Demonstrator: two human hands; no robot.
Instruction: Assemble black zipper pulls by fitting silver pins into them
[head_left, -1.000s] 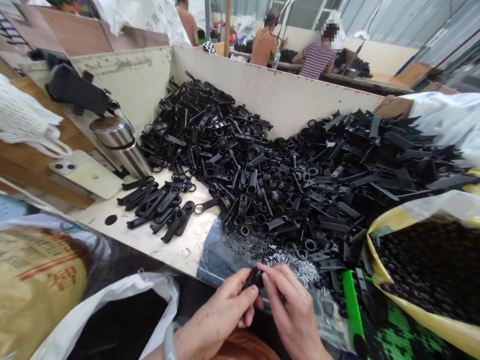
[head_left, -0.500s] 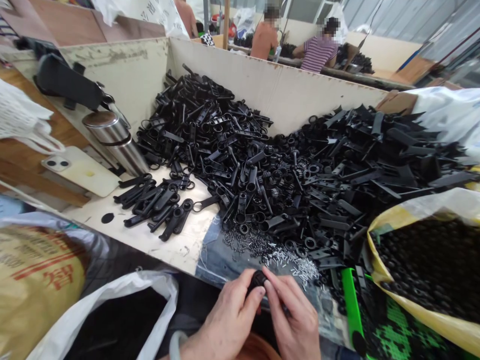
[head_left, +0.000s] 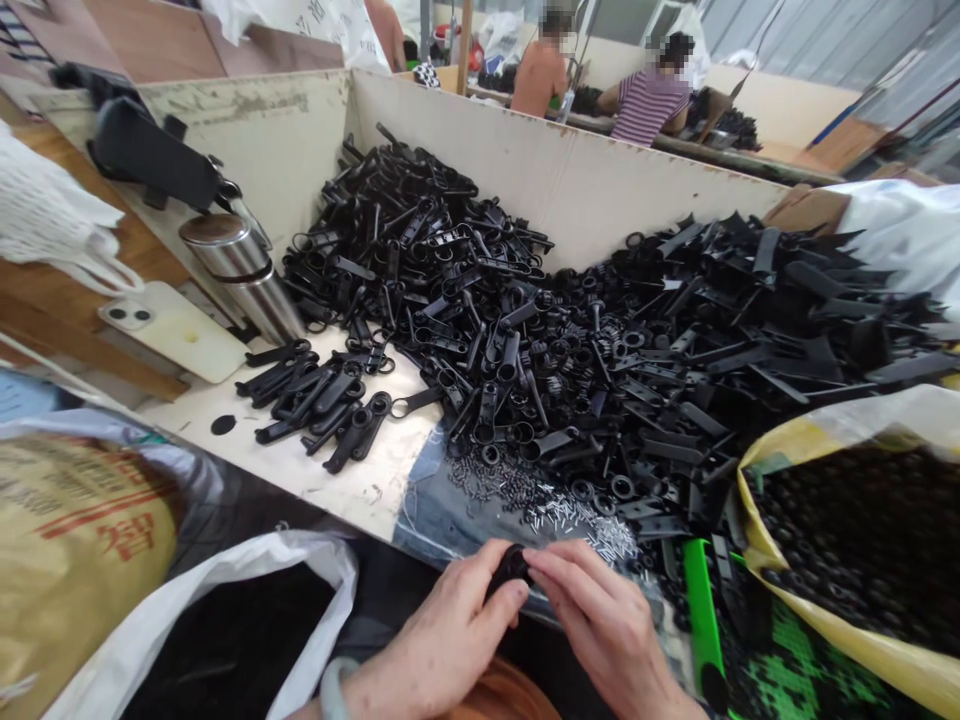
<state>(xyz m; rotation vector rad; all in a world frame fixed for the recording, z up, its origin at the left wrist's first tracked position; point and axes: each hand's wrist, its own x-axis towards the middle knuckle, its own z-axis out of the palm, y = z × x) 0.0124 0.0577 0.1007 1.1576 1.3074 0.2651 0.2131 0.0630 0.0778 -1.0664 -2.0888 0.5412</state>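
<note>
In the head view, the left hand [head_left: 442, 640] and the right hand [head_left: 604, 630] meet at the near edge of the workbench [head_left: 360, 490], their fingertips pinched together on a small black plastic part [head_left: 512, 566] that sits between thumb and forefinger of each; both hands are closed narrowly on it, and most of the part is hidden by the fingers. Just beyond the hands lies a scatter of small metal pins [head_left: 555, 515] on a clear plastic sheet. Behind that rises a large heap of black plastic pieces [head_left: 525, 320], banked against the bench's pale board walls. To the left of the heap, a small neat row of assembled black parts [head_left: 315, 400] lies on the bare benchtop, near a steel flask [head_left: 244, 275] and a white phone [head_left: 176, 330]. A yellow-lined bag [head_left: 855, 530] of small black parts stands at the right, and a green tool [head_left: 701, 600] lies beside it. A white bag [head_left: 247, 610] gapes open at the lower left.
</note>
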